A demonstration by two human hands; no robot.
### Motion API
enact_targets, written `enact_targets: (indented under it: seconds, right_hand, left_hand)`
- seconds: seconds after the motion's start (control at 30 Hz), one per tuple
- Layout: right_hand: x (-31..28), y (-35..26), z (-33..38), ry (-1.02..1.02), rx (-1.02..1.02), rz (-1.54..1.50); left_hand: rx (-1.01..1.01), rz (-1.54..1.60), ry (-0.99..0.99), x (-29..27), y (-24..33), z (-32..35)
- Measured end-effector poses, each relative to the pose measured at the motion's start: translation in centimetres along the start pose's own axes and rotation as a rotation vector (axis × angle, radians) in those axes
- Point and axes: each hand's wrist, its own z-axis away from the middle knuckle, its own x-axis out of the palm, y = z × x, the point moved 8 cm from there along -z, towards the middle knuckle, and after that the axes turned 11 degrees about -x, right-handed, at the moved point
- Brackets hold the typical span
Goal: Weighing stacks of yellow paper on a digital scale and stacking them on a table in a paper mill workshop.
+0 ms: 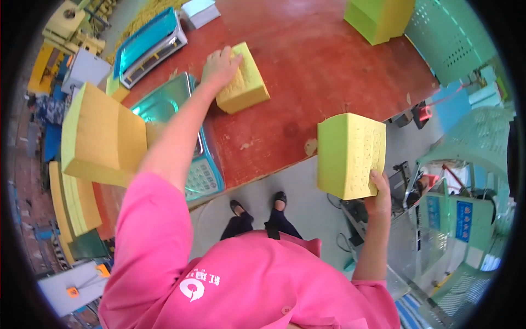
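Note:
My left hand (219, 70) reaches across the red table and grips a yellow block (247, 82) by its left side, thumb on the dimpled top face. The block rests on the tabletop and looks like a thick stack of yellow sheets. Over the table's near edge on the right, my right hand (379, 189) holds up a similar yellow block (350, 156) by its lower right corner. Its dimpled face is turned right, and the fingers behind it are hidden.
A teal scale (201, 172) with a metal pan stands under my left forearm. Beyond it is a second scale (150, 46). Tall yellow stacks (104, 134) stand at the left. Another yellow stack (378, 19) is at the far right of the red table (296, 71), by a green perforated panel (452, 35).

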Motion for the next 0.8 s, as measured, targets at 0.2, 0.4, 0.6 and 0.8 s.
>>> enact_targets:
  seconds: [0.2,0.4,0.6,0.8]
  right_hand:
    - [0.9,-2.7,-2.7,-0.057,-0.028,0.063]
    - [2.5,-4.3,-7.4,-0.118,-0.040,0.205]
    - [11.4,-2.9,-13.5,-0.362,0.038,0.141]
    - [23.7,3.4,-19.0,-0.557,0.121,0.227]
  left_hand:
    - [0.157,0.166,-0.071,-1.2,5.2,8.2]
    - [0.185,0.127,-0.037,-3.3,10.3,16.2]
    - [0.015,0.200,-0.062,-6.4,8.6,22.4]
    - [0.200,0.133,0.043,-11.1,11.7,26.5]
